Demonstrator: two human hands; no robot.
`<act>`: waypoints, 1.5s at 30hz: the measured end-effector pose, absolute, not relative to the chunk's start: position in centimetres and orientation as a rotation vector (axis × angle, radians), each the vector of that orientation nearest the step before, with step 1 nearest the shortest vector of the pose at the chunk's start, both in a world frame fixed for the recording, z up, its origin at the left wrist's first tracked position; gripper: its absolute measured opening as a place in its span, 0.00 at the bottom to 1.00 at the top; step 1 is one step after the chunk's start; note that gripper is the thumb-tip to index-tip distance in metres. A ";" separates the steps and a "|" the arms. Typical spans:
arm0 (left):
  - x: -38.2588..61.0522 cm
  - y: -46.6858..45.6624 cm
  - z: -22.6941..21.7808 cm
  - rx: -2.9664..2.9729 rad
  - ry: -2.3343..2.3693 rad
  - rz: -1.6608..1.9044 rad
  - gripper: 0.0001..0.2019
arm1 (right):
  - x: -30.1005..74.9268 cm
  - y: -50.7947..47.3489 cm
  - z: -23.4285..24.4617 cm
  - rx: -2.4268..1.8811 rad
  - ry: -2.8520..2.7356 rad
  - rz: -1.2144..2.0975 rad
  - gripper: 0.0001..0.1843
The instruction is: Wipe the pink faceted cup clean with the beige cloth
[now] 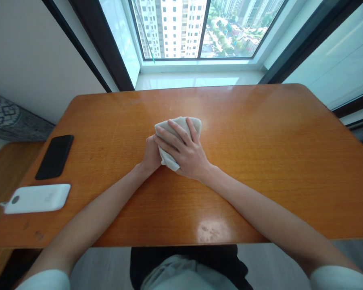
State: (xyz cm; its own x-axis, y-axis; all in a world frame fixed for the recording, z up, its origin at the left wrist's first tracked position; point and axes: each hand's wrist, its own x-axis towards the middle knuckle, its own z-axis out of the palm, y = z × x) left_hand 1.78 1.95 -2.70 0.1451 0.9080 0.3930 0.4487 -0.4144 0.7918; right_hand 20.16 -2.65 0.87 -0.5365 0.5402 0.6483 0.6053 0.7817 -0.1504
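A folded white cloth [183, 123] is between my two hands over the middle of the wooden table [275, 161]. My right hand [186, 151] lies across its top, fingers spread over the fabric and thumb out of sight. At the cloth's left edge, my left hand [153, 154] is closed against it, most of its fingers hidden beneath the cloth and my right hand. One loose corner of the cloth hangs toward me below my right palm. Whether the cloth touches the tabletop I cannot tell.
On the table's left side lie a black phone [55, 157] and, nearer me, a white flat device [38, 198] with a short strap. Beyond the far edge is a window [199, 30] with a pale sill. A patterned grey cushion [15, 117] stands at the left.
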 end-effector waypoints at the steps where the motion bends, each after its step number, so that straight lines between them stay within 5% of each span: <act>1: 1.8 2.0 -2.9 1.928 1.281 1.225 0.11 | 20.1 -2.7 0.9 -0.845 -2.282 -0.117 0.41; 12: 2.0 1.4 -0.8 2.059 1.344 1.166 0.24 | 20.8 -1.1 0.5 -0.940 -1.983 -0.007 0.30; 23: 2.6 0.7 -0.1 2.077 1.472 1.141 0.21 | 21.1 1.5 0.3 -0.973 -1.208 0.895 0.26; 45: 2.4 0.7 0.1 2.072 1.431 1.122 0.22 | 21.2 1.4 -0.1 -0.983 -1.219 0.850 0.27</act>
State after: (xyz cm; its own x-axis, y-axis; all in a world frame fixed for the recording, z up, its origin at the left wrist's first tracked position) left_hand 2.42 0.66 0.12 0.1617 0.9045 0.3945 0.5987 -0.4077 0.6894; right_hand 21.17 1.45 -0.10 0.1587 0.9229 0.3508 -0.0094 0.3567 -0.9342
